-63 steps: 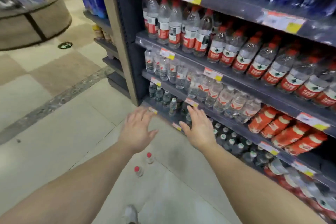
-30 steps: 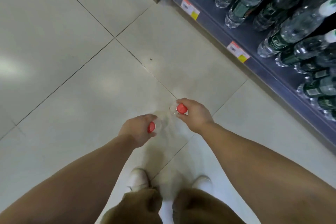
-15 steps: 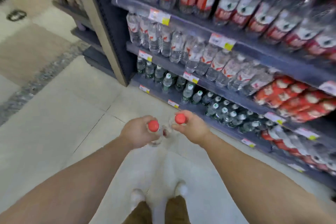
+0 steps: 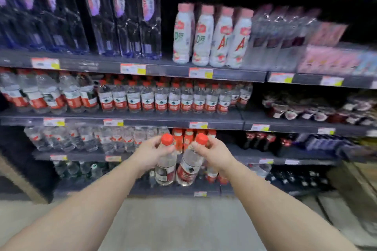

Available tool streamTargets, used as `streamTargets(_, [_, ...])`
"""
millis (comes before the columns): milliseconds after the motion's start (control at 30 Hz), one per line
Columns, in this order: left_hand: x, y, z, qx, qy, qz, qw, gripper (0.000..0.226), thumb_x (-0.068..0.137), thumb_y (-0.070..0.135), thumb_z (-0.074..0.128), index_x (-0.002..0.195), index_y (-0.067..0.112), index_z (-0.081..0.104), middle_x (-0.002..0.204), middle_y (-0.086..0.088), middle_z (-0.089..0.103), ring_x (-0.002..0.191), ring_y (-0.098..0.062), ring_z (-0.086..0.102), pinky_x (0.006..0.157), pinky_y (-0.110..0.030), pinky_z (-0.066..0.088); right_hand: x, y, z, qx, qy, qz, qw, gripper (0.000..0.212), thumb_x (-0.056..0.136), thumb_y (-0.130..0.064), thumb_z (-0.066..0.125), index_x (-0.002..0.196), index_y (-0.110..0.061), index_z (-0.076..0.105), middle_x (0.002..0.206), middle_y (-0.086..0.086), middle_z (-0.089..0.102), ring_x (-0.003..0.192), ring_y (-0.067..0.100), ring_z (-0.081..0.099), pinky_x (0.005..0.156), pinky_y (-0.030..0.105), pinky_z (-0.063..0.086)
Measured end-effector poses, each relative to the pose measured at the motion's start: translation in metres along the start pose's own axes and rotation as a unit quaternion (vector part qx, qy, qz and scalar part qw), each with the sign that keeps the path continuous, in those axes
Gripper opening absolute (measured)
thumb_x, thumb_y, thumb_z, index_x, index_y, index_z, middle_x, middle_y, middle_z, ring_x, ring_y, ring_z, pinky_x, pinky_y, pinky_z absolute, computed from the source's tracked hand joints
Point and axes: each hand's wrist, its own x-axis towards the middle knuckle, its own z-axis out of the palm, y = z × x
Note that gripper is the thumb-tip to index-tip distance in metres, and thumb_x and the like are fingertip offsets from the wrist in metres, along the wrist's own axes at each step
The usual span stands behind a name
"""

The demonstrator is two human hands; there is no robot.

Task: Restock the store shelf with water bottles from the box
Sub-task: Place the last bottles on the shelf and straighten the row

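Bottles hang from both hands in front of the shelving, one apiece, each gripped high up near the neck just under its red cap: the left hand [image 4: 150, 152] curls round the left bottle [image 4: 165, 166], the right hand [image 4: 212, 154] round the right bottle [image 4: 190, 167]. Holding them by the top leaves the clear bodies and red labels dangling free, which looks like a carry grip meant for sliding them base-first onto a shelf. The two bottles sit close together, almost touching at the lower ends, at about the height of the third shelf [image 4: 81, 157], where similar clear bottles stand to the left and a short run of red-capped bottles [image 4: 184, 140] stands directly behind the hands. Matching red-labelled water [image 4: 173, 100] fills the row above, so either level could be the target; I can't tell which. No box shows from where I stand, only pale floor [image 4: 173, 224] below the arms
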Motion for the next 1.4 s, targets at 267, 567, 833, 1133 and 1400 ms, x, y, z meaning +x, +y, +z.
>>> streamTargets(267, [0.054,0.051,0.151,0.005,-0.013,0.015,1.000,0.019,0.087,0.025,0.071,0.105,0.028,0.066,0.102,0.015,0.067,0.093,-0.002,0.060,0.070,-0.015,0.043,0.008,0.038,-0.165,-0.032,0.098,-0.008,0.995,0.023,0.081,-0.042,0.073,0.099,-0.029,0.067,0.093,-0.010,0.069,0.086,0.010,0.061,0.074,0.025,0.046])
streamTargets(567, [0.157,0.064,0.181,0.011,-0.019,-0.001,1.000,0.027,0.087,0.030,0.071,0.113,0.024,0.065,0.108,0.007,0.067,0.097,-0.011,0.060,0.087,-0.032,0.043,0.108,0.052,-0.222,-0.028,0.096,0.007,0.995,0.026,0.081,-0.044,0.069,0.101,-0.029,0.064,0.091,-0.009,0.066,0.085,0.011,0.061,0.078,0.034,0.053])
streamTargets(833, [0.262,0.065,0.180,0.029,-0.037,-0.038,0.998,0.029,0.082,0.037,0.074,0.109,0.030,0.066,0.109,0.006,0.071,0.104,-0.017,0.065,0.096,-0.040,0.051,0.215,0.056,-0.244,-0.021,0.121,0.017,0.992,0.026,0.083,-0.043,0.068,0.099,-0.023,0.066,0.096,-0.004,0.070,0.091,0.016,0.064,0.083,0.037,0.052])
streamTargets(1133, [0.310,0.059,0.191,-0.013,0.018,-0.062,0.998,0.022,0.085,0.030,0.073,0.105,0.024,0.069,0.106,0.001,0.074,0.101,-0.020,0.069,0.093,-0.043,0.053,0.308,0.050,-0.268,-0.056,0.181,-0.033,0.981,0.031,0.087,-0.040,0.066,0.106,-0.015,0.062,0.098,0.000,0.067,0.093,0.021,0.063,0.085,0.033,0.049])
streamTargets(1400, [0.300,0.048,0.207,-0.055,0.093,-0.058,0.992,0.019,0.086,0.025,0.071,0.104,0.023,0.069,0.102,0.004,0.074,0.097,-0.013,0.068,0.079,-0.031,0.051,0.357,0.056,-0.269,-0.101,0.036,-0.007,0.994,0.063,0.070,-0.058,0.074,0.118,-0.020,0.064,0.115,-0.005,0.069,0.106,0.015,0.064,0.089,0.026,0.049])
